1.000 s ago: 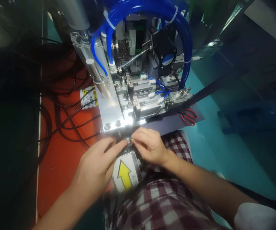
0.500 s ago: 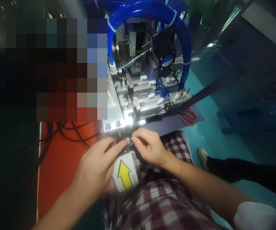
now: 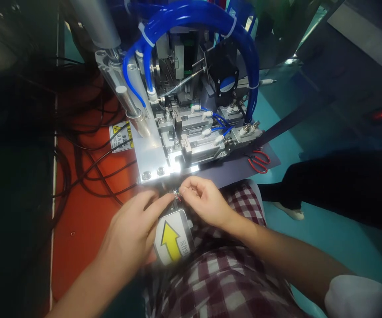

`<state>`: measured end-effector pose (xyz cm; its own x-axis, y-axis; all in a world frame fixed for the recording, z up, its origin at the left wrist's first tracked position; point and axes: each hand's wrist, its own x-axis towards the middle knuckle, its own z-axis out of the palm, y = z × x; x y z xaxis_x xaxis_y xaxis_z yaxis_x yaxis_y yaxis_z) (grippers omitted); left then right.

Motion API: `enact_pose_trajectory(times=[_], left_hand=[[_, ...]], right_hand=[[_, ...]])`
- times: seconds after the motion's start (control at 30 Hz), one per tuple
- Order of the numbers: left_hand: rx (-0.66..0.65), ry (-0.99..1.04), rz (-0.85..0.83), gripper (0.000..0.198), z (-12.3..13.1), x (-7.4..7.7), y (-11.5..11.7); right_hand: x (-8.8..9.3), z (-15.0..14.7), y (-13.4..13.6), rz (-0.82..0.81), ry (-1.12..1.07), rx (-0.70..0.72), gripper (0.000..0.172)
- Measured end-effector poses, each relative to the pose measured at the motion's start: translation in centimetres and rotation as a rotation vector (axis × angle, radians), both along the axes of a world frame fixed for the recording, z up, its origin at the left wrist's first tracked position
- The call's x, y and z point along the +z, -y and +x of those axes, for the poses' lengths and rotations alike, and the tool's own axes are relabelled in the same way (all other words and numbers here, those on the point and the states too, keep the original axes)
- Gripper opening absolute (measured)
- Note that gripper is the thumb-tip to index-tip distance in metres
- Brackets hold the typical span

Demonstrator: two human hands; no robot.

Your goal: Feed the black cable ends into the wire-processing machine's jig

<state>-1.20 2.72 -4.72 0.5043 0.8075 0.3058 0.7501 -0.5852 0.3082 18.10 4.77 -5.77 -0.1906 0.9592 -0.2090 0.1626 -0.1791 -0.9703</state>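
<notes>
My left hand and my right hand meet at the front edge of a metal machine fixture. Both pinch a tiny metal part with thin wires, held between their fingertips just below the bright plate edge. The part is too small to name further. Under the hands sits a grey block with a yellow arrow label. My lap in a checked garment lies below.
Blue air hoses loop over the machine. Black cables run across the orange surface at left, beside a yellow warning sticker. Red-handled scissors lie on a dark mat at right. Another person's dark-trousered leg crosses the teal floor.
My hands stay pinched on the small part, almost unmoved. The other person's leg has come further into view from the right across the floor.
</notes>
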Motion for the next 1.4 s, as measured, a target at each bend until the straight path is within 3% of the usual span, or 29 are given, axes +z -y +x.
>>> enact_pose_trajectory(times=[0.33,0.53,0.7,0.97,1.23,1.4], left_hand=[[0.028,0.036,-0.031,0.037,-0.2,-0.7,0.1],[0.018,0.039,-0.012,0.037,-0.1,-0.6,0.2],[0.023,0.059,-0.021,0.038,-0.1,-0.9,0.3],[0.006,0.047,-0.025,0.038,-0.2,-0.8,0.4],[-0.008,0.018,0.001,0.035,0.0,0.0,0.0],[-0.027,0.004,0.000,0.035,-0.1,0.3,-0.1]], right_hand=[[0.7,0.5,0.0,0.161,0.213,0.008,0.020],[0.7,-0.3,0.3,0.182,0.164,-0.069,0.014],[0.4,-0.2,0.5,0.342,0.289,-0.069,0.014],[-0.1,-0.2,0.4,0.098,0.091,-0.072,0.015],[-0.5,0.0,0.5,0.255,0.156,-0.017,0.012],[-0.5,0.2,0.5,0.261,0.182,-0.014,0.012]])
